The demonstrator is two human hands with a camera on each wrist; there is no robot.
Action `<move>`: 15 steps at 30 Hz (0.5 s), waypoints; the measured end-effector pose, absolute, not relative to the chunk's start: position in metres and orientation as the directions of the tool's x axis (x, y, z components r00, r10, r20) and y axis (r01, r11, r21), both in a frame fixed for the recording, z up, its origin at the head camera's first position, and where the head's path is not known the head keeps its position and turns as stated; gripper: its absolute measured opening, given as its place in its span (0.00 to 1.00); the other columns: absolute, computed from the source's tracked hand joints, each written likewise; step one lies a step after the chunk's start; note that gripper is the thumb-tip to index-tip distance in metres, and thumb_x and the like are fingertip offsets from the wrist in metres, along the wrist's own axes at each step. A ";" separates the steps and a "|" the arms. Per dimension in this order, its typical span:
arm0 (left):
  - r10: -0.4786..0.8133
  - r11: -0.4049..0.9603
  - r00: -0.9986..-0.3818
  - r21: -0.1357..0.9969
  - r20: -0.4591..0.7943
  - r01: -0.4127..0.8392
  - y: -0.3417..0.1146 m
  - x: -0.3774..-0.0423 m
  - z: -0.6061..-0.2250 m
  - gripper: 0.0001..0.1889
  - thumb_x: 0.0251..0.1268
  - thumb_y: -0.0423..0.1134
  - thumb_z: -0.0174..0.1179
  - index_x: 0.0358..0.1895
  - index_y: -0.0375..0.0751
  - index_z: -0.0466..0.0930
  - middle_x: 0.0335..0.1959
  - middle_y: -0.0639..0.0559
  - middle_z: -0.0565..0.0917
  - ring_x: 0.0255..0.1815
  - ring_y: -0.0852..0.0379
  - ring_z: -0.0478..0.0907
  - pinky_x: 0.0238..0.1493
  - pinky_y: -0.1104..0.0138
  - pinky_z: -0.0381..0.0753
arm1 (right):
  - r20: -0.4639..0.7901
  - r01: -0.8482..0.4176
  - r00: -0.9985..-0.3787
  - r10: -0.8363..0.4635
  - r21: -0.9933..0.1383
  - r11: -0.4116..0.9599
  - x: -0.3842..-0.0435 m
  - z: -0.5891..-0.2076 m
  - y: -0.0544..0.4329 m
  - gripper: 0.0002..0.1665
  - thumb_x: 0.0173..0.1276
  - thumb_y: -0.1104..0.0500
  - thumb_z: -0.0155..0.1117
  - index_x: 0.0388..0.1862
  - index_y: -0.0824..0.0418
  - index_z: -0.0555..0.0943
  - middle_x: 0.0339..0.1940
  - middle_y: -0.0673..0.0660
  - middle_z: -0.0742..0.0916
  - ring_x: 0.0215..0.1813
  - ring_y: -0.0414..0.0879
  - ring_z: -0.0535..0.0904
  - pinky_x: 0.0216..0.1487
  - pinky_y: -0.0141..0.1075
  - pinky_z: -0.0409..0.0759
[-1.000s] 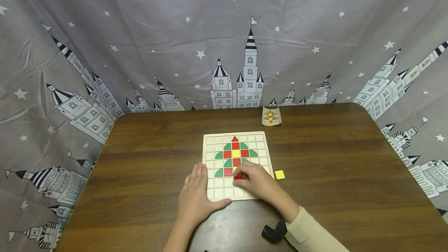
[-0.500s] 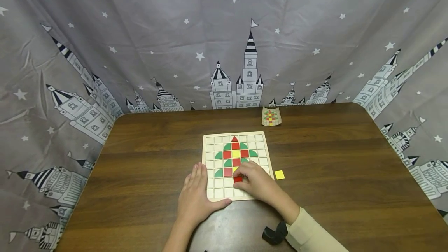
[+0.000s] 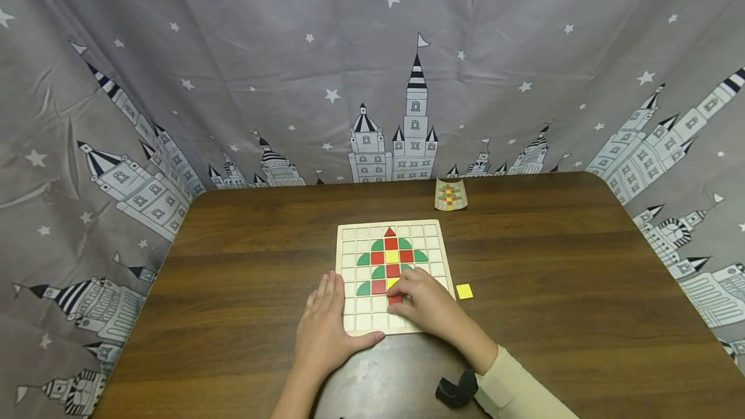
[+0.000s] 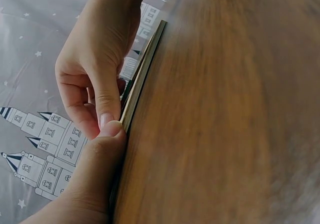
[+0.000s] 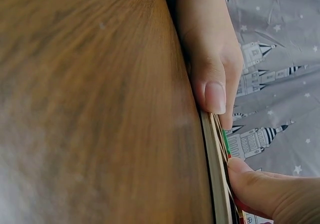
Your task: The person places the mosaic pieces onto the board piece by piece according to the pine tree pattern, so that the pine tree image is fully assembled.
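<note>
A pale wooden grid board [image 3: 431, 231] lies on the table, with red, yellow and green tiles forming a tree shape in its cells. Fingers straight, my left hand [image 3: 326, 325] rests along the board's left edge, its thumb at the near edge. My right hand [image 3: 427, 299] reaches over the lower right part and pinches a red square tile [image 3: 395, 300] between thumb and fingers, at a cell below the yellow one. That hand covers several cells to the right. In the right wrist view the right thumb [image 5: 240, 171] is low over the board's surface.
A loose yellow square tile [image 3: 464, 291] lies just right of the board. Farther back is a curled pattern card [image 3: 451, 195] with a similar tree printed on it. A grey castle-print curtain [image 3: 262, 50] hangs behind the brown wooden table [image 3: 553, 277].
The red tile shows a little more below the right fingers and has shifted slightly toward the near edge. The left hand keeps its place on the board.
</note>
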State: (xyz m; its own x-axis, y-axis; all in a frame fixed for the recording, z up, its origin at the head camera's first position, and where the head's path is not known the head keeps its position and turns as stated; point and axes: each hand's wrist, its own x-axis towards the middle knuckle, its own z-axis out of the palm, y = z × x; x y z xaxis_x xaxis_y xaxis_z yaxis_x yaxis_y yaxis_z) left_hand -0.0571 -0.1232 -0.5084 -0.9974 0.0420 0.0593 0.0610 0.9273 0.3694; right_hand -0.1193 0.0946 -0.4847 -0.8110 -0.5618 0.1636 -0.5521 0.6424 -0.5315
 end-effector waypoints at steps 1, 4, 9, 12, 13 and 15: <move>0.042 0.927 -0.997 0.369 0.061 0.062 -0.123 -0.057 -0.509 0.72 0.35 0.86 0.58 0.78 0.33 0.52 0.80 0.40 0.53 0.82 0.45 0.50 0.78 0.50 0.58 | 0.162 -0.552 -0.811 -0.563 -0.530 0.644 -0.120 -0.485 0.095 0.11 0.59 0.50 0.76 0.39 0.50 0.89 0.33 0.41 0.81 0.37 0.36 0.70 0.38 0.29 0.72; 0.044 0.927 -0.997 0.370 0.069 0.066 -0.124 -0.057 -0.509 0.72 0.35 0.86 0.58 0.78 0.33 0.53 0.80 0.40 0.54 0.82 0.45 0.50 0.78 0.50 0.58 | 0.163 -0.557 -0.807 -0.567 -0.528 0.641 -0.120 -0.485 0.094 0.10 0.59 0.50 0.76 0.39 0.50 0.90 0.31 0.42 0.81 0.36 0.36 0.69 0.36 0.27 0.70; 0.054 0.930 -0.995 0.360 0.078 0.079 -0.125 -0.057 -0.511 0.72 0.36 0.86 0.56 0.77 0.32 0.53 0.80 0.39 0.54 0.82 0.45 0.50 0.78 0.51 0.57 | 0.183 -0.570 -0.799 -0.572 -0.535 0.624 -0.119 -0.486 0.094 0.09 0.59 0.51 0.76 0.37 0.52 0.90 0.29 0.43 0.80 0.35 0.36 0.68 0.34 0.26 0.68; 0.059 0.930 -0.995 0.356 0.082 0.085 -0.126 -0.057 -0.512 0.72 0.36 0.87 0.56 0.77 0.31 0.53 0.80 0.39 0.54 0.82 0.45 0.51 0.78 0.51 0.57 | 0.192 -0.575 -0.797 -0.573 -0.533 0.621 -0.118 -0.486 0.094 0.08 0.58 0.51 0.76 0.35 0.52 0.91 0.29 0.42 0.79 0.34 0.36 0.67 0.34 0.25 0.66; 0.061 0.930 -0.995 0.357 0.083 0.087 -0.126 -0.057 -0.513 0.72 0.36 0.86 0.56 0.77 0.31 0.53 0.80 0.39 0.54 0.82 0.45 0.51 0.78 0.51 0.57 | 0.194 -0.576 -0.796 -0.573 -0.532 0.621 -0.118 -0.486 0.093 0.08 0.58 0.52 0.76 0.35 0.52 0.91 0.28 0.42 0.79 0.34 0.36 0.67 0.34 0.25 0.66; 0.062 0.930 -0.994 0.357 0.087 0.089 -0.127 -0.056 -0.514 0.72 0.36 0.87 0.56 0.77 0.32 0.53 0.80 0.39 0.54 0.82 0.45 0.51 0.78 0.51 0.57 | 0.197 -0.581 -0.794 -0.575 -0.525 0.622 -0.117 -0.487 0.092 0.07 0.58 0.52 0.76 0.34 0.52 0.91 0.28 0.42 0.79 0.34 0.36 0.67 0.33 0.25 0.66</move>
